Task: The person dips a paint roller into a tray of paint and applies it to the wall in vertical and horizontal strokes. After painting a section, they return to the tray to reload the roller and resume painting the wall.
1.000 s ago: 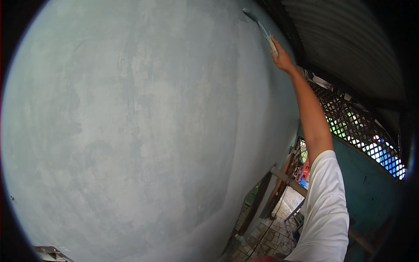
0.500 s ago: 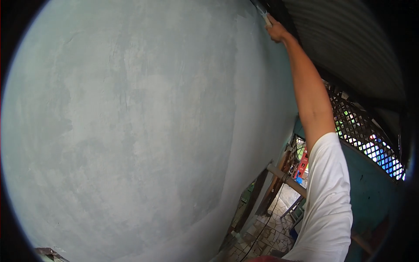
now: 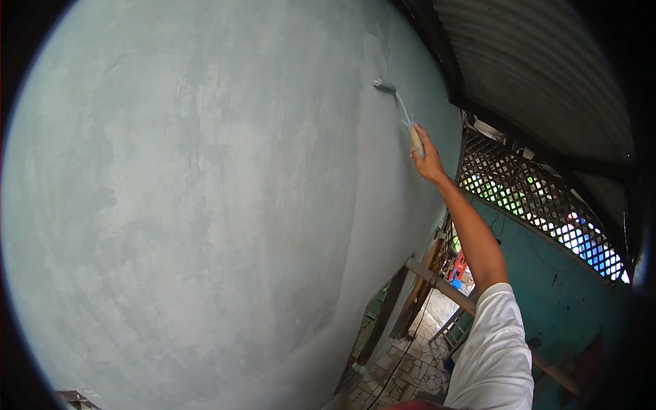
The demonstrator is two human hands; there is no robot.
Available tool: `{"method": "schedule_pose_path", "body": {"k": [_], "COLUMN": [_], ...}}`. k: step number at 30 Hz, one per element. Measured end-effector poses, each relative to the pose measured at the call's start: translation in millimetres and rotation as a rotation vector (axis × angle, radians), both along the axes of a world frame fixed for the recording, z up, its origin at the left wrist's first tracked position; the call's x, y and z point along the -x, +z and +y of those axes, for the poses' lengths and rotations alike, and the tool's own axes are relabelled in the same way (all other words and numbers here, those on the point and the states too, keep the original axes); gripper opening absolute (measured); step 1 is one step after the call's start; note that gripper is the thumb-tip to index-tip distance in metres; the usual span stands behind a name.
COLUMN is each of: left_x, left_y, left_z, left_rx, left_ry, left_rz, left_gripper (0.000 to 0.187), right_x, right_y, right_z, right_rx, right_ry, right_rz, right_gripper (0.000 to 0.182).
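So, no readable writing, brand or label on anything in view.

Right hand [image 3: 429,158] is raised high, arm stretched up and forward at a steep angle, elbow nearly straight, white short sleeve [image 3: 493,348] at the shoulder. Fingers are wrapped tight around the yellowish handle of a paint roller [image 3: 400,113]; thumb side faces the wall. Roller frame runs up and left from the fist, thin and paint-smeared. The small roller head sits at the top of it, touching the wall [image 3: 205,205] near its upper right area, below the roofline.

Left hand is out of frame, so its state is unknown.

Wall is plastered, pale blue-green, patchy, with lighter and darker blotches; it fills most of the view. Finish around the roller head looks slightly darker, can't tell if wet.

Counts: one hand visible, one roller, one painted wall in front, one teal wall [image 3: 567,287] on the right. One lattice screen [image 3: 540,205] above the teal wall, daylight and green showing through. One corrugated metal roof [image 3: 540,68] overhead, dark beam along its lower edge.

Below the arm: one pole [image 3: 437,281] running diagonally between the two walls, some timber leaning near the front wall, tiled floor [image 3: 417,372] far down, a cable across it. Red and blue items beyond the pole, too small to identify.
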State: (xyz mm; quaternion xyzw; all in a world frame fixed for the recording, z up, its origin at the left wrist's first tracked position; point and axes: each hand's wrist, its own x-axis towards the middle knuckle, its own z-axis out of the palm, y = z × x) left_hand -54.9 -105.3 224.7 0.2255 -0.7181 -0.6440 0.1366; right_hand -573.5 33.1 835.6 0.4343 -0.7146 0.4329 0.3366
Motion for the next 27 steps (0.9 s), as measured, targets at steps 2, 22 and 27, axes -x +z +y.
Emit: {"method": "schedule_pose_path", "body": {"k": [2, 22, 27], "left_x": [0.2, -8.7, -10.7], "left_y": [-0.3, -4.3, -6.4], "left_z": [-0.8, 1.2, 1.2], "left_rx": [0.004, 0.027, 0.037], "left_ry": [0.006, 0.052, 0.062], "left_rz": [0.004, 0.005, 0.011], "left_gripper": [0.035, 0.035, 0.035], "right_x": [23.6, 2.1, -3.6], "right_y": [26.1, 29.7, 29.4], "right_z": [2.2, 7.4, 9.9], "right_rx": [0.006, -0.108, -0.120], "right_ry": [-0.082, -0.067, -0.051], "right_rz": [0.313, 0.142, 0.192], "right_gripper": [0.075, 0.081, 0.081]}}
